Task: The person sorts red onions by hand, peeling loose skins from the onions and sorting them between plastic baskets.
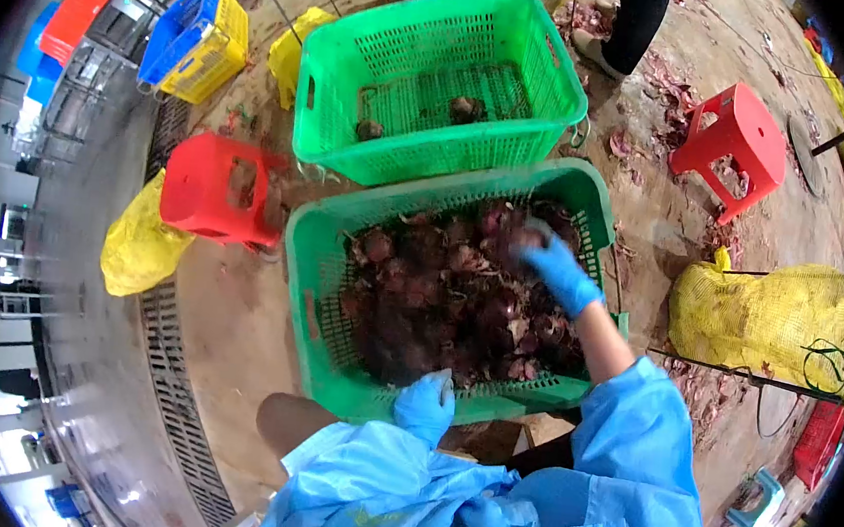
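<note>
Dark purple-red onions [461, 277] with dry skins and roots fill much of the dark green crate [314, 254] in front of me. Over the crate's right side, my right hand [560, 269], in a blue glove, has its fingers curled round a red onion [518, 248]; both are somewhat blurred. My left hand [425, 407], also gloved in blue, is closed at the crate's near rim. A small pale tip shows above its fingers, but what it belongs to is hidden. Beyond stands a brighter green crate [432, 154] with a few onions on its bottom.
Red stools [743, 146] stand right and left of the crates. A yellow mesh sack [763, 319] lies on the right, another yellow sack [143, 239] on the left. Onion skins litter the floor. Beyond the far crate is another person's dark-clad leg [638, 27]. A drain grate [171, 382] runs along the left.
</note>
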Demonstrator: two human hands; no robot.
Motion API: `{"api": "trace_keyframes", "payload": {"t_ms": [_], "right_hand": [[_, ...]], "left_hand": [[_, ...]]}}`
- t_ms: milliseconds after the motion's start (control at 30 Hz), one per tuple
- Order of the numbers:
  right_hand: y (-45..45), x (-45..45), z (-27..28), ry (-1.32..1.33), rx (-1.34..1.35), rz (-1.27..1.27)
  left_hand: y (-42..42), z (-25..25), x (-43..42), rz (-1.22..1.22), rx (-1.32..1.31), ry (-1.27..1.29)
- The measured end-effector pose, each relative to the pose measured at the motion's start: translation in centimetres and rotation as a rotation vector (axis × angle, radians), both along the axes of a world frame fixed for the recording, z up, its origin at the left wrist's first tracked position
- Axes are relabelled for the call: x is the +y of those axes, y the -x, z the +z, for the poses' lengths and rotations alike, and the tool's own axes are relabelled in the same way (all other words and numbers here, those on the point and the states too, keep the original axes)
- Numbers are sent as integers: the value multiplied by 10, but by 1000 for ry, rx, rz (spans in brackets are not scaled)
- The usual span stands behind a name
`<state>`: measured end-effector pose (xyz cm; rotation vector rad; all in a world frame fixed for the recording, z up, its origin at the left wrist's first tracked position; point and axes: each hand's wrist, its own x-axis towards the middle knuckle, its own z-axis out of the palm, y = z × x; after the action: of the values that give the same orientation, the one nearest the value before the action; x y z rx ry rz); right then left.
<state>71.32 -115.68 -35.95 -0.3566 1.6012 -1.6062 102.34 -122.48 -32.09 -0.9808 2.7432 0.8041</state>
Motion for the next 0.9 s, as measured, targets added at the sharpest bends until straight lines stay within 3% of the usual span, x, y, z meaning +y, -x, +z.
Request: {"api": "trace_keyframes", "payload": {"t_ms": [33,100,167,200,267,300,333,367,400,433,467,567,767,833,900], "right_hand": [[13,-20,52,72,8,-21],[37,-53,127,383,-258,-97],[65,-79,149,694,-196,-282],[76,-84,145,699,-192,-273],[95,-89,115,189,402,-365],[82,-89,90,33,535,-348],[79,-86,41,-218,741,-170],[58,-82,43,-602,880,169],[48,-71,7,-671,977,452],[29,-75,9,-951,891,409],[28,-79,-20,-945,998,394],[12,-92,-35,-1032,1124,411],[21,-85,-33,-882,837,430],[9,-72,-42,7,-27,-12],[-12,-52,-41,194,-328,-111]], "left_hand": [[-1,-1,1,6,-12,-8],[-2,-2,1,20,40,18],[0,-3,1,62,61,-9],[-2,-4,2,60,74,3],[-6,-12,2,9,61,41],[-6,-13,2,19,70,45],[-5,-11,2,-2,44,58],[-5,-8,2,-25,14,69],[-5,-5,2,-27,44,36],[-6,-6,0,-23,39,41],[-7,-8,1,-17,55,16],[-4,-8,3,25,54,-18],[-3,-2,1,24,67,4],[4,10,2,-14,-22,46],[-6,-7,5,8,-18,-5]]}}
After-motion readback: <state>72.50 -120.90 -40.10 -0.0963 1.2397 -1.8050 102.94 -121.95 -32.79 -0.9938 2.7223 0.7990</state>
